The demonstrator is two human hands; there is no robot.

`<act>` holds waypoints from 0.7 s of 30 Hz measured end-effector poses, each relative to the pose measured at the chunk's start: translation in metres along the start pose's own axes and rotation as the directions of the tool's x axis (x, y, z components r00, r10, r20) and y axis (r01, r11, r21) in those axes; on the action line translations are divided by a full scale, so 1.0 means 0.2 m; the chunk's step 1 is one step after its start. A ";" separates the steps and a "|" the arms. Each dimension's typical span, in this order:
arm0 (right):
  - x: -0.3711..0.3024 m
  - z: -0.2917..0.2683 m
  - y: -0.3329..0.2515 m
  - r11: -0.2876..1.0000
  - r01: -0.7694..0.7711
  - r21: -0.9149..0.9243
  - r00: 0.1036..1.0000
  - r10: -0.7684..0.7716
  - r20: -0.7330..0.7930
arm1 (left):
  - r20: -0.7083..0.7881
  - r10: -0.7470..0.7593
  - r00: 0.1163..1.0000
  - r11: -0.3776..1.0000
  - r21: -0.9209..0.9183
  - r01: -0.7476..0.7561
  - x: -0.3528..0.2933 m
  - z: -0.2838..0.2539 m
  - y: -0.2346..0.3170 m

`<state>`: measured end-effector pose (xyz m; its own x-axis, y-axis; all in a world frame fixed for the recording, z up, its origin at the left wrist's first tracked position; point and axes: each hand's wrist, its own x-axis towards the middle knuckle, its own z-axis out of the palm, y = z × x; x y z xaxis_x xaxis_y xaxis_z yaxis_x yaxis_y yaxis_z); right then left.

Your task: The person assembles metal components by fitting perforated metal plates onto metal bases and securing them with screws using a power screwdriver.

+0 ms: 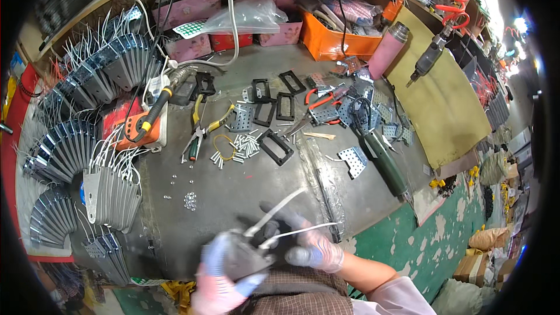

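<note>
My left hand, in a pale glove with bluish fingertips, grips a grey metal housing near the table's front edge. Two white wires stick out of the housing toward the right. My right hand, also gloved, is beside the wires with its thumb and fingers apart. Motion smears both hands, and a dark patch between the right fingers is unclear. Beyond the hands lie a pile of metal pins, small clear beads and a black rectangular frame.
Stacks of grey housings with white wires line the left side. A soldering iron rests by an orange holder. Pliers, a green power screwdriver and perforated plates lie on the table. At the back stand an orange bin and a pink bottle.
</note>
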<state>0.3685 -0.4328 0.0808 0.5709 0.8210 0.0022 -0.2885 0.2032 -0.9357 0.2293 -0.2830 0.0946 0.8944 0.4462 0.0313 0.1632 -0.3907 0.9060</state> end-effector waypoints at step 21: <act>1.01 -0.86 -0.31 -0.329 -0.564 -0.758 0.796 -0.461 -0.392 | 0.391 -0.147 0.908 -0.050 -0.920 0.388 0.01 0.10 -0.48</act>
<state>0.6346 -0.3718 0.0779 0.8888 0.3508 0.2951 0.3555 -0.9339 0.0394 0.2235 -0.2611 -0.0007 0.9514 0.1480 -0.2702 -0.0445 0.9338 0.3550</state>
